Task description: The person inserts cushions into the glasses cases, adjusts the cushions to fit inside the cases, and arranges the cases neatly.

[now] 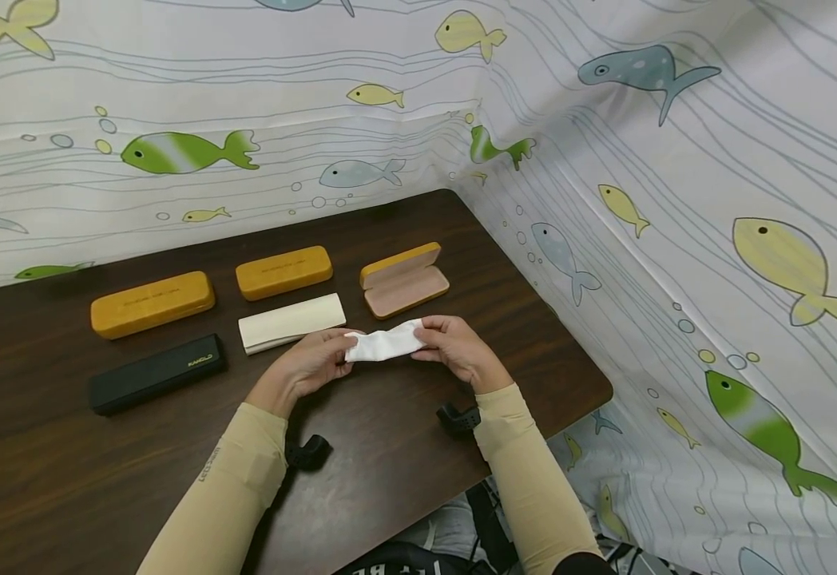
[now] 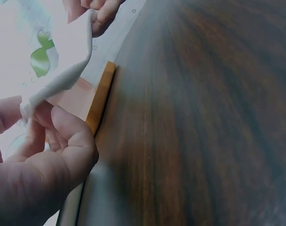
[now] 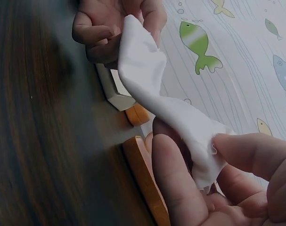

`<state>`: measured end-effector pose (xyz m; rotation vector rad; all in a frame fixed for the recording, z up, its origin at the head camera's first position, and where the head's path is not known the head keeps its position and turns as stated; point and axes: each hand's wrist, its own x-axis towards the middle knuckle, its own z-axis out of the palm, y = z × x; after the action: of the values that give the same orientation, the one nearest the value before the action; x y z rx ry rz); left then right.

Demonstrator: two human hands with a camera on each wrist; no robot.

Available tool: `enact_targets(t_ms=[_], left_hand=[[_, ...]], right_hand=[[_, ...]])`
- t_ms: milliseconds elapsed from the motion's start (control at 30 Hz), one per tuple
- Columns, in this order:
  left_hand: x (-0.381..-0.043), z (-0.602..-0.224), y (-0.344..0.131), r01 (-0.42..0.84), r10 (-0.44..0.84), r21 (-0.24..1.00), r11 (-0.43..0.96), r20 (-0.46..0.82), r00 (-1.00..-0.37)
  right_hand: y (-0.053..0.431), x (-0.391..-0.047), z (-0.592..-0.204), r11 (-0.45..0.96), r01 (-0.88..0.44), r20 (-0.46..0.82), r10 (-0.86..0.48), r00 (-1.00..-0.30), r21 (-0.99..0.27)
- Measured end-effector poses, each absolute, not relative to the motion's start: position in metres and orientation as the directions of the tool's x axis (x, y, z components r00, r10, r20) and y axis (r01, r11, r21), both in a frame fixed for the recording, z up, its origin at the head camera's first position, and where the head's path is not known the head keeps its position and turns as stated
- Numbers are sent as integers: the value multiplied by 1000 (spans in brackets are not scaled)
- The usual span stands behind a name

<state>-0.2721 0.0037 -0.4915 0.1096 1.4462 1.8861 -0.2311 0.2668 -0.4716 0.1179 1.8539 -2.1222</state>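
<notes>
A folded white cloth (image 1: 384,343) is stretched between both hands above the dark wooden table. Its left end is pinched by my left hand (image 1: 312,363), thumb against fingers. At the other end my right hand (image 1: 459,348) pinches the cloth in the same way. In the right wrist view the cloth (image 3: 150,89) looks twisted and creased along its length. Just beyond the hands lies an open glasses case (image 1: 406,291) with a pink lining. A cream flat case (image 1: 291,322) sits beside my left hand, partly covered by its fingers.
Two closed mustard glasses cases, one at the left (image 1: 152,304) and another nearer the middle (image 1: 284,272), stand toward the back. A black case (image 1: 158,374) with gold lettering lies in front of them. Fish-patterned curtains (image 1: 404,64) border the table's back and right edges.
</notes>
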Motion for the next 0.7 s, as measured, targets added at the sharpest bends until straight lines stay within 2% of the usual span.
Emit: enact_targets(t_ms=[300,700], left_hand=[[-271,-488,-1,-553,607,815,-176,-353,-712],[-275,-483,0,-554,644,816,-165,-337,-687]], right_hand=[[266,-232,-468,-136,318,-287,-209,-935,-938],[271,-236,-474,-211,385,-335,-238,-912,-898]])
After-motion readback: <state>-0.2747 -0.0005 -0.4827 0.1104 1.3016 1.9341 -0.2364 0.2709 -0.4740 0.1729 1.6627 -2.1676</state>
